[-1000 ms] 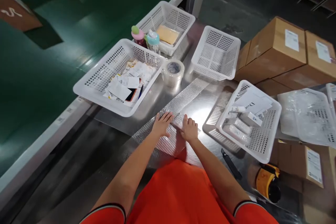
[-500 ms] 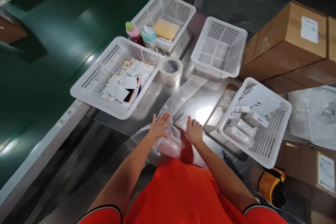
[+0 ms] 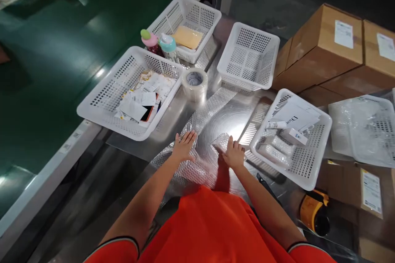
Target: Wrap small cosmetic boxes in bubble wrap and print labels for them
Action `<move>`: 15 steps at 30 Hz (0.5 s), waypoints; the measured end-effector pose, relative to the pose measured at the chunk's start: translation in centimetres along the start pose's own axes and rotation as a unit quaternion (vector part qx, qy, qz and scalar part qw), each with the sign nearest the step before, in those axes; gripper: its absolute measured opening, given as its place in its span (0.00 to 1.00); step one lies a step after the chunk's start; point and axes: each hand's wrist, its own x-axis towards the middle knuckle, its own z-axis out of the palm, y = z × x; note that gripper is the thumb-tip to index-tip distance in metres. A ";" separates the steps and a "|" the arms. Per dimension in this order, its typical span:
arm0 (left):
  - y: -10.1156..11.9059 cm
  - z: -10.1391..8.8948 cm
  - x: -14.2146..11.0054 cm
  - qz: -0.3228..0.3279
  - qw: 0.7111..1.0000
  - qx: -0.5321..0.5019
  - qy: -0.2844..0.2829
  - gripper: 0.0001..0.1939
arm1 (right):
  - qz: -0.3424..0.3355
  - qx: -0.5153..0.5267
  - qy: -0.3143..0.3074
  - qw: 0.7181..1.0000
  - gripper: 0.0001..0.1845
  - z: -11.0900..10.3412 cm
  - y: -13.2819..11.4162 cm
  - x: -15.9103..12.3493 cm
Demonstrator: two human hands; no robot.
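A strip of bubble wrap (image 3: 212,109) lies along the shiny metal table (image 3: 173,115), running from me toward the white baskets. My left hand (image 3: 183,147) rests flat on its near part, fingers spread. My right hand (image 3: 233,154) is closed on a small bundle wrapped in bubble wrap (image 3: 221,142), held just off the strip's right edge. A roll of clear tape (image 3: 194,84) stands beyond the strip.
White baskets ring the area: one with paper slips (image 3: 101,102), one with a yellow envelope (image 3: 185,12), an empty one (image 3: 247,55), one with small boxes (image 3: 308,160). Two bottles (image 3: 159,43), cardboard boxes (image 3: 327,53), a black knife (image 3: 265,187), a yellow tape dispenser (image 3: 313,211). A green conveyor (image 3: 46,49) runs at left.
My right hand has moved right and pulled a wrapped bundle off the strip, bunching the near bubble wrap. My left hand has stayed pressing the wrap.
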 end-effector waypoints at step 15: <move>18.2 7.6 2.2 -0.314 0.679 -0.656 0.095 0.12 | -0.041 0.173 -0.103 0.979 0.50 -1.7 3.1 0.2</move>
